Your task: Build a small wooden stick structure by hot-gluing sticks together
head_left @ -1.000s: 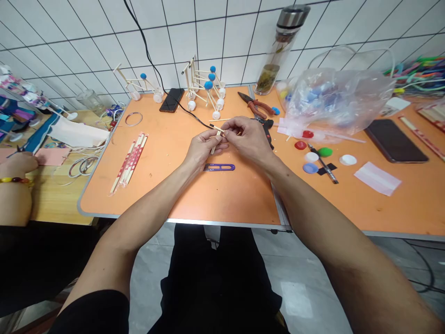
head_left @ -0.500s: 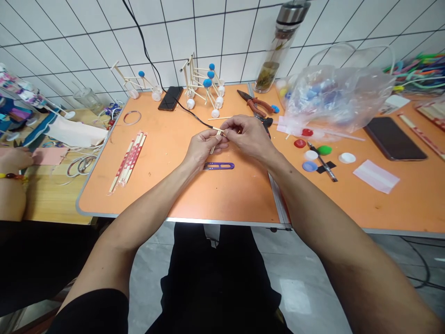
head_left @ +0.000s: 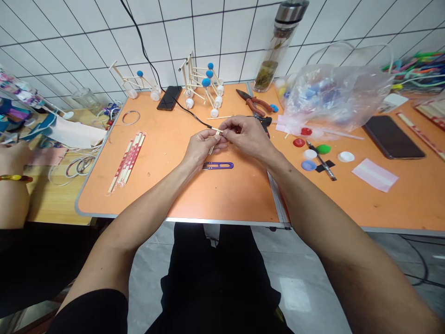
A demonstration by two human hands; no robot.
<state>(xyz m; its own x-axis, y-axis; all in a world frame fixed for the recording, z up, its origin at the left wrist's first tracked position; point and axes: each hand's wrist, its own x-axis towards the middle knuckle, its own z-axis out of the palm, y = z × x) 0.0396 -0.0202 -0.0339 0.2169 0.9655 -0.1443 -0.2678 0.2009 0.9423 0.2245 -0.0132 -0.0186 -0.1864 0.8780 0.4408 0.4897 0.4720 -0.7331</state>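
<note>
My left hand [head_left: 201,147] is closed around short wooden sticks [head_left: 211,149], one pointing down between its fingers. My right hand [head_left: 243,134] pinches at the same spot, its fingertips meeting the left ones over a second pale stick [head_left: 216,130] that lies crosswise. How the sticks join is hidden by the fingers. Just below the hands, purple-handled thread snips [head_left: 219,165] lie on the orange table. Behind the hands rests a loose thin stick [head_left: 222,117]. A black tool [head_left: 264,121] sits partly hidden behind my right hand.
Stick frames with blue and white caps [head_left: 205,83] stand at the back. Near them are a phone [head_left: 169,98], pliers [head_left: 255,102] and a tea bottle [head_left: 274,51]. Wrapped chopsticks [head_left: 127,160] lie left; bottle caps [head_left: 308,154] and a plastic bag [head_left: 333,97] right. Another person's hand [head_left: 14,157] is far left.
My hands keep nearly the same hold on the sticks. The view has shifted very slightly. At the far left the other person's hand has moved a little.
</note>
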